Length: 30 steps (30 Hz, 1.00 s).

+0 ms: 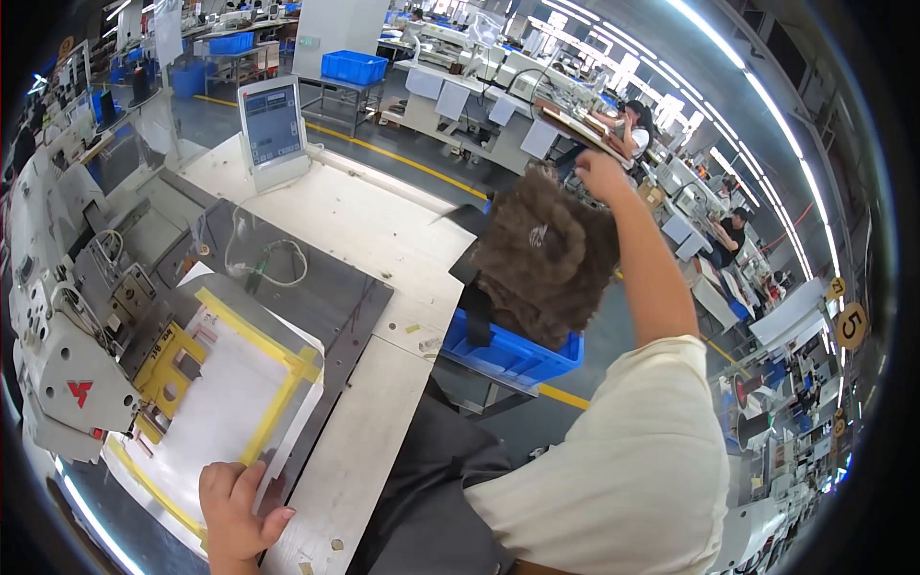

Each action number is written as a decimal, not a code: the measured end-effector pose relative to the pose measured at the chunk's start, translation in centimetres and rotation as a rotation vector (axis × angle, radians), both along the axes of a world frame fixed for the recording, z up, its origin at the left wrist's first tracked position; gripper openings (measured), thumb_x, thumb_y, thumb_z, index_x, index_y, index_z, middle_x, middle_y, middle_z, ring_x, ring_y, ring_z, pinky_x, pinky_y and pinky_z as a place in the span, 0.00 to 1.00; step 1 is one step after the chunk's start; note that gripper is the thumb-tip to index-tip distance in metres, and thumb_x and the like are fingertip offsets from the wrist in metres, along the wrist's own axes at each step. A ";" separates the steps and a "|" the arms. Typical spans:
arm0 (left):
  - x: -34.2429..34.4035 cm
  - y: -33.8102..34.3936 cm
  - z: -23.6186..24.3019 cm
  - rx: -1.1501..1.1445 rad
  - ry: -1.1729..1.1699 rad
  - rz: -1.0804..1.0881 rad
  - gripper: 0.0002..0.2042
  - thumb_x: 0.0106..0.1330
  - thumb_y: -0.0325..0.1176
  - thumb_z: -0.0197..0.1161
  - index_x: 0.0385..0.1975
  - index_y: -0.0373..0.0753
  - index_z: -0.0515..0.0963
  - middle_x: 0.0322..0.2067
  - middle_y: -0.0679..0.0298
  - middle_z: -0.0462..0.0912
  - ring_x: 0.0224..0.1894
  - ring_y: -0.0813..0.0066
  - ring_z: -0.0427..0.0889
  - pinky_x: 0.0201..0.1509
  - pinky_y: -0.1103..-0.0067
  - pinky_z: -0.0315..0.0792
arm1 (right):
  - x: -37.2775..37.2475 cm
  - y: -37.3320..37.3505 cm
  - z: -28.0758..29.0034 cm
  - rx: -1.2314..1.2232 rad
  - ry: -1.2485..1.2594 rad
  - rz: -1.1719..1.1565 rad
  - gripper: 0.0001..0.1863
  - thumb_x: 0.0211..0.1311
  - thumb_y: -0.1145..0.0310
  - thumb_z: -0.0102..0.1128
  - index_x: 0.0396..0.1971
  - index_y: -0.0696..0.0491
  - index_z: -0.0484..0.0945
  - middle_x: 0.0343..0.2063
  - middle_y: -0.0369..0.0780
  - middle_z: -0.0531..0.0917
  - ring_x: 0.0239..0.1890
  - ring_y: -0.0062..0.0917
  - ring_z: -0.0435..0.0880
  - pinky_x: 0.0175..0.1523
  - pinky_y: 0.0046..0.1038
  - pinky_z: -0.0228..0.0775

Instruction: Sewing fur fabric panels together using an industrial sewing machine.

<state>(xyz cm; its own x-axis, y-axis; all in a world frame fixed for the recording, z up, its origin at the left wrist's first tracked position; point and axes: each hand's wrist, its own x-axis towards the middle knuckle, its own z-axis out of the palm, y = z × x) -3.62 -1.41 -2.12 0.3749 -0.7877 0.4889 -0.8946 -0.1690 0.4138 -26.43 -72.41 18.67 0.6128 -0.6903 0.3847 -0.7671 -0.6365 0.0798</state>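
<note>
On the right, my right arm reaches out over a blue bin. My right hand [602, 179] is closed at the upper corner of a brown plush fabric piece [537, 230], which has a small pale mark on it. More brown plush hangs below it against the bin. At the lower left, my left hand [235, 508] lies at the near edge of a flat template [225, 383] bordered with yellow tape. Its fingers are bent over the edge and its thumb stands apart. The template lies beside the white head of a sewing machine [72, 364].
A blue bin [517, 359] stands on a stand beyond the white worktable [383, 225]. A touch-screen panel [272, 125] sits at the table's far side, with a loose pale cable [278, 283] nearby. Other people work at machines farther off at the right.
</note>
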 end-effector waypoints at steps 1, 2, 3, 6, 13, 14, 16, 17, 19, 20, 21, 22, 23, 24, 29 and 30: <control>0.0 -0.1 0.0 -0.003 0.001 0.009 0.32 0.60 0.62 0.66 0.46 0.34 0.80 0.35 0.54 0.76 0.37 0.53 0.72 0.44 0.62 0.66 | -1.2 -1.5 -2.2 0.087 0.015 0.009 0.23 0.67 0.53 0.63 0.49 0.57 0.85 0.45 0.50 0.88 0.51 0.44 0.86 0.59 0.40 0.76; 0.1 -0.1 -0.1 0.004 0.008 0.026 0.32 0.60 0.62 0.66 0.46 0.34 0.80 0.35 0.54 0.76 0.37 0.53 0.72 0.44 0.62 0.66 | -0.5 -0.7 -4.4 0.294 0.102 -0.054 0.29 0.71 0.44 0.57 0.49 0.58 0.85 0.50 0.51 0.87 0.52 0.43 0.86 0.58 0.41 0.76; 0.0 0.0 -0.2 0.008 0.008 0.044 0.32 0.60 0.62 0.65 0.45 0.34 0.80 0.35 0.54 0.76 0.37 0.53 0.72 0.44 0.62 0.66 | 1.3 2.4 -6.3 0.531 0.124 -0.177 0.36 0.71 0.36 0.53 0.50 0.59 0.85 0.51 0.51 0.86 0.55 0.43 0.86 0.55 0.42 0.78; 0.6 -1.1 -0.2 0.000 0.004 0.037 0.31 0.61 0.61 0.65 0.44 0.34 0.80 0.35 0.54 0.76 0.37 0.53 0.72 0.44 0.62 0.67 | -1.5 0.7 -14.4 0.625 0.208 -0.126 0.26 0.66 0.48 0.64 0.56 0.50 0.84 0.53 0.52 0.85 0.58 0.44 0.84 0.58 0.43 0.78; 1.3 -1.0 -0.6 0.067 0.036 0.100 0.29 0.60 0.60 0.66 0.43 0.34 0.81 0.35 0.54 0.77 0.39 0.52 0.74 0.46 0.62 0.69 | -2.3 0.2 -17.2 0.397 0.132 0.036 0.22 0.55 0.75 0.59 0.51 0.47 0.86 0.53 0.51 0.84 0.58 0.47 0.81 0.64 0.41 0.73; 1.4 -0.8 -0.5 0.080 0.035 0.119 0.29 0.60 0.60 0.66 0.43 0.34 0.81 0.35 0.54 0.77 0.39 0.52 0.74 0.46 0.62 0.69 | -0.8 1.5 -16.3 0.314 0.145 -0.035 0.22 0.55 0.76 0.59 0.50 0.48 0.86 0.52 0.51 0.84 0.59 0.46 0.81 0.64 0.42 0.73; 1.4 -0.5 -0.2 0.088 0.039 0.142 0.27 0.58 0.57 0.69 0.42 0.36 0.82 0.34 0.55 0.78 0.38 0.53 0.75 0.45 0.62 0.69 | 2.1 4.0 -14.7 0.126 0.066 0.010 0.20 0.55 0.77 0.59 0.49 0.51 0.85 0.51 0.52 0.83 0.57 0.46 0.81 0.62 0.42 0.73; 1.4 -0.4 0.0 0.110 0.037 0.186 0.27 0.58 0.57 0.69 0.42 0.36 0.82 0.34 0.55 0.78 0.38 0.53 0.75 0.45 0.62 0.69 | 3.7 5.6 -14.2 0.029 -0.029 0.128 0.19 0.55 0.77 0.61 0.48 0.53 0.85 0.50 0.52 0.83 0.56 0.45 0.82 0.61 0.41 0.73; 1.4 -0.6 0.2 0.095 0.014 0.161 0.23 0.56 0.53 0.73 0.41 0.39 0.83 0.33 0.58 0.78 0.36 0.53 0.76 0.44 0.62 0.70 | 8.3 11.9 -11.5 0.238 -0.292 0.435 0.12 0.58 0.74 0.65 0.43 0.55 0.84 0.44 0.47 0.85 0.49 0.39 0.84 0.56 0.36 0.75; 1.6 -0.7 0.0 0.127 0.018 0.156 0.22 0.55 0.51 0.73 0.40 0.39 0.83 0.33 0.58 0.79 0.36 0.53 0.76 0.43 0.63 0.71 | 10.6 14.9 -10.7 0.441 -0.349 0.483 0.10 0.60 0.72 0.66 0.41 0.57 0.84 0.41 0.44 0.84 0.44 0.35 0.84 0.53 0.34 0.75; 1.7 -0.9 -0.2 0.160 0.024 0.158 0.21 0.55 0.49 0.74 0.40 0.40 0.83 0.32 0.59 0.79 0.36 0.54 0.77 0.43 0.63 0.71 | 12.2 17.9 -10.1 0.651 -0.389 0.531 0.09 0.61 0.70 0.68 0.39 0.58 0.83 0.39 0.40 0.84 0.40 0.32 0.83 0.50 0.31 0.75; 1.8 -1.1 -0.2 0.191 0.007 0.166 0.19 0.56 0.48 0.74 0.39 0.40 0.82 0.32 0.59 0.79 0.36 0.56 0.78 0.43 0.64 0.72 | 13.8 21.7 -9.6 0.745 -0.472 0.779 0.09 0.63 0.69 0.67 0.38 0.58 0.83 0.36 0.39 0.83 0.37 0.30 0.83 0.49 0.32 0.75; 1.7 -1.3 -0.2 0.221 -0.007 0.183 0.17 0.57 0.47 0.73 0.38 0.41 0.82 0.32 0.60 0.79 0.37 0.57 0.79 0.43 0.65 0.73 | 15.3 25.5 -9.0 0.846 -0.556 1.033 0.09 0.65 0.67 0.67 0.36 0.58 0.83 0.33 0.38 0.83 0.35 0.28 0.83 0.48 0.32 0.75; 1.2 -1.2 -0.6 0.238 -0.032 0.214 0.16 0.58 0.46 0.73 0.37 0.41 0.81 0.32 0.60 0.79 0.37 0.58 0.79 0.43 0.66 0.73 | 16.7 29.0 -8.7 0.998 -0.619 1.272 0.10 0.65 0.65 0.68 0.33 0.58 0.84 0.31 0.39 0.83 0.33 0.28 0.83 0.49 0.34 0.76; -2.3 1.8 0.7 0.312 -0.061 0.427 0.13 0.61 0.44 0.72 0.36 0.42 0.81 0.31 0.62 0.78 0.36 0.60 0.80 0.44 0.68 0.74 | 18.7 41.0 -3.7 1.947 -0.318 2.281 0.18 0.64 0.59 0.71 0.18 0.53 0.79 0.21 0.37 0.80 0.20 0.30 0.79 0.39 0.35 0.77; -3.7 3.5 0.7 0.287 -0.062 0.564 0.13 0.61 0.43 0.72 0.36 0.42 0.81 0.32 0.62 0.79 0.37 0.60 0.80 0.44 0.68 0.74 | 19.2 42.3 -3.8 2.151 -0.174 2.372 0.20 0.68 0.55 0.68 0.23 0.55 0.83 0.27 0.41 0.84 0.24 0.31 0.83 0.42 0.36 0.79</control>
